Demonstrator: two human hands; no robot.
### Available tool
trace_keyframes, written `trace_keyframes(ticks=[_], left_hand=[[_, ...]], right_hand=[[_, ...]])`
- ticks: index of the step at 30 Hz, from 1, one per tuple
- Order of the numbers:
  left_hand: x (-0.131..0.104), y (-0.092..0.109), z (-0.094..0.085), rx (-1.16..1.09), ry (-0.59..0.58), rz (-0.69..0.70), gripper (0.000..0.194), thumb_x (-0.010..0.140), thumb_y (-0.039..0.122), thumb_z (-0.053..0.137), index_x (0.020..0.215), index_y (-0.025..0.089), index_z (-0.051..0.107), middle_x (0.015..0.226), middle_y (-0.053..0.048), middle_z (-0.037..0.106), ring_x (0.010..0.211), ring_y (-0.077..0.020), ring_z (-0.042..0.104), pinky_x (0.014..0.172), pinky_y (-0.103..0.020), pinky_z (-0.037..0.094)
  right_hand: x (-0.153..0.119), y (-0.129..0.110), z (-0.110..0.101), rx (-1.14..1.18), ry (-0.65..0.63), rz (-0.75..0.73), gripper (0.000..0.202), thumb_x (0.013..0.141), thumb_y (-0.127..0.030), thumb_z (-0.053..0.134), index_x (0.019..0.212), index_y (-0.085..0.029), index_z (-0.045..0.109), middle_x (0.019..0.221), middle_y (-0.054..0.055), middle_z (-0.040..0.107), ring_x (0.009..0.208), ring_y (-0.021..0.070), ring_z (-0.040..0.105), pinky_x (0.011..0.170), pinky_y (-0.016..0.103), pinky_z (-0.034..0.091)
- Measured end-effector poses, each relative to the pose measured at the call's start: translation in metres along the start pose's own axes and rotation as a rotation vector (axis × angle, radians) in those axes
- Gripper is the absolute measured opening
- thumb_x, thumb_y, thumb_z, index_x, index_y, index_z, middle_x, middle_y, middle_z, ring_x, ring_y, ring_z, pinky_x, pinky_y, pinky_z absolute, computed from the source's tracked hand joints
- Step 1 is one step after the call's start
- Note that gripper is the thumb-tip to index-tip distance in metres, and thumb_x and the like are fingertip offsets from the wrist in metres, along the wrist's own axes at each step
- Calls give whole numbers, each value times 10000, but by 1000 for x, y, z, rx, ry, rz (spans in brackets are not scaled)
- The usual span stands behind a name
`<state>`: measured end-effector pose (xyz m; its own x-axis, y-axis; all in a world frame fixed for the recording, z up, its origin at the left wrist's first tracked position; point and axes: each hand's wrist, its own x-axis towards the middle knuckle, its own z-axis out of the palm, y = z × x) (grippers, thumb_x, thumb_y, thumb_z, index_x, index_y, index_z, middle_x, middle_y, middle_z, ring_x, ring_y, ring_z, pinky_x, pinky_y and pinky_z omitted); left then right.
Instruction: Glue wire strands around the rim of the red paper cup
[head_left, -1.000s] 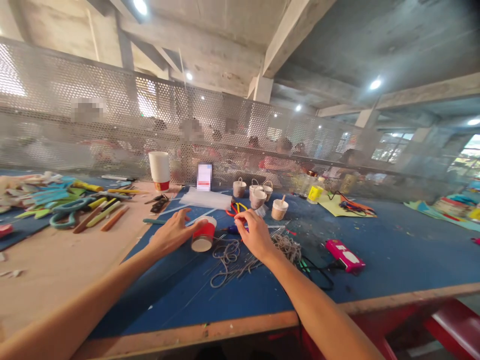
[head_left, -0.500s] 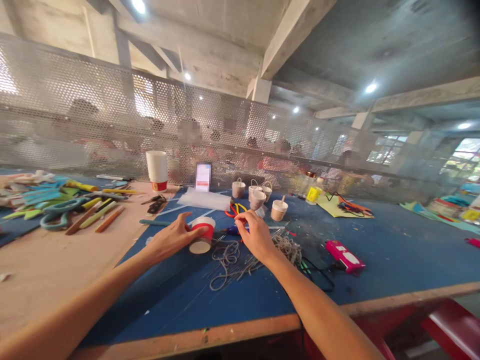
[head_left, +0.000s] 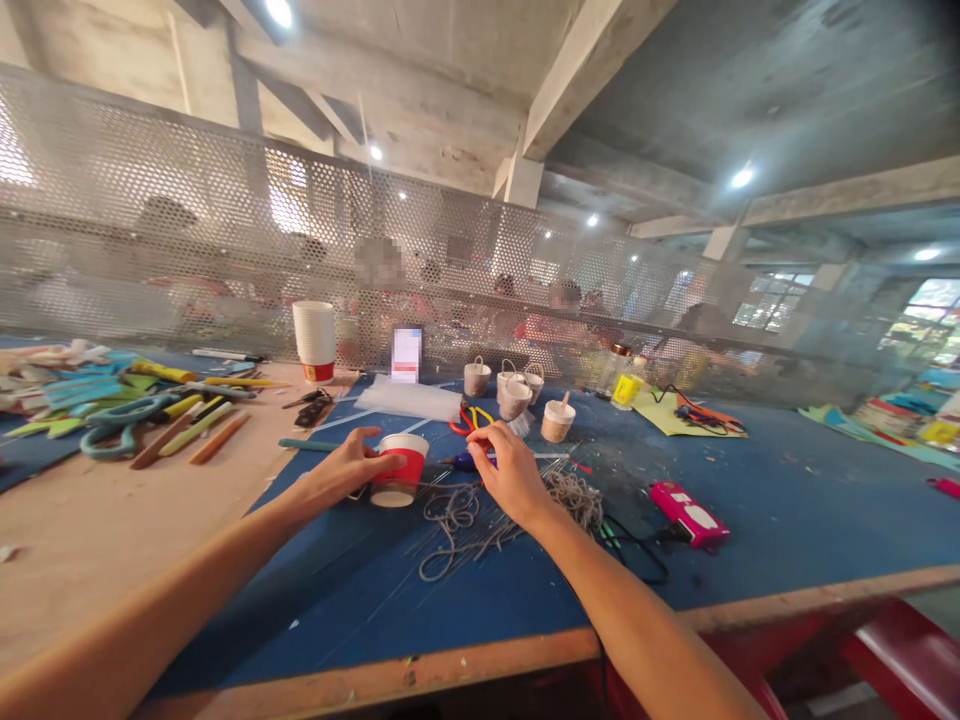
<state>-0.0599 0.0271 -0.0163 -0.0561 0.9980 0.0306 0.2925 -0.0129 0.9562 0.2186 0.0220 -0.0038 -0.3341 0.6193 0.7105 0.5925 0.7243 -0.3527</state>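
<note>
So nearest the camera was the front edge of the surface (head_left: 337,610), with a shiny dark red seat (head_left: 907,650) poking in at bottom right. A bit further in, a messy tangle of grey cord (head_left: 450,552) sprawled over the blue covering, and a bright pink gadget (head_left: 688,512) lay off to its right with a black cable.

Just left of the loose cord loops was the red-and-white paper cup (head_left: 397,486), pretty much upright, rim up. The left hand (head_left: 346,468) had it by the side, fingers holding it with the thumb across the red part. Couldn't tell if the base touched down. The right hand (head_left: 511,478) was over by the cord, thumb and index narrowed almost to a pinch, and I honestly couldn't tell whether anything was between them.

Past the hands there was a sheet of milky plastic (head_left: 412,402), plus some little cups with loop handles (head_left: 514,397). Way back, a phone (head_left: 406,352) and a tall stack of paper cups (head_left: 313,335) stood near a perforated metal screen (head_left: 450,225), with blurry people (head_left: 564,300) behind it.
</note>
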Motion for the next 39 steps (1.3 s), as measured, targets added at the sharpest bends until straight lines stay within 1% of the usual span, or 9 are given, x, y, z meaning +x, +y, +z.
trace_keyframes(ticks=[2,5,12,17,22,27,32,36,39], left_hand=[[-6,6,0,51,48,-1,979,560,616,855,1358,150,530,834,-33,698,813,-323,724,626,-351,510],[-14,14,0,-17,31,3,900,590,594,845,1343,196,554,915,-42,723,840,-303,739,657,-349,539],[-33,35,11,-301,-85,56,808,628,491,850,1350,270,563,1141,-87,756,1045,-318,742,877,-426,591],[-40,46,15,-290,-181,143,814,664,431,847,1395,259,533,1212,-106,737,1140,-334,704,949,-449,562],[-41,45,13,-289,-258,186,797,731,410,831,1432,260,483,1282,-108,694,1168,-327,685,989,-454,534],[-42,43,13,-325,-260,190,796,729,386,832,1437,257,491,1291,-113,688,1166,-335,684,998,-469,524],[-43,44,14,-335,-261,192,790,718,382,834,1429,265,509,1316,-115,691,1191,-334,678,972,-431,545],[-44,42,14,-336,-259,204,795,720,381,836,1437,260,514,1318,-119,697,1187,-337,678,959,-422,545],[-45,41,13,-371,-284,205,741,772,381,806,1443,270,512,1328,-109,692,1175,-324,673,955,-412,537]], right_hand=[[0,-1,0,10,2,5,114,1003,-222,537,1019,-208,649,985,70,676,850,205,673,837,356,545],[0,-2,1,48,8,25,118,1000,-230,537,1028,-211,650,1002,72,672,856,205,675,843,364,550],[8,-6,0,326,41,107,209,1010,-322,557,1175,-235,653,1077,75,663,889,188,687,848,344,573],[14,-20,-5,446,-10,130,263,1034,-381,537,1209,-255,687,1138,75,643,899,176,677,839,328,569],[17,-32,-7,403,-50,101,245,1041,-370,540,1097,-256,750,1112,72,652,1056,200,633,898,328,545],[21,-36,-10,374,-81,88,188,1010,-313,597,1092,-261,759,1136,56,611,956,158,643,876,306,542],[22,-40,-11,332,-75,53,156,982,-274,635,1077,-269,759,1119,48,588,865,140,637,846,314,557],[24,-44,-7,296,-48,13,131,974,-297,651,1048,-263,754,1089,51,591,914,161,634,860,323,560],[28,-44,-5,322,-28,0,117,959,-313,662,979,-241,751,1052,47,606,938,171,630,872,320,543]])
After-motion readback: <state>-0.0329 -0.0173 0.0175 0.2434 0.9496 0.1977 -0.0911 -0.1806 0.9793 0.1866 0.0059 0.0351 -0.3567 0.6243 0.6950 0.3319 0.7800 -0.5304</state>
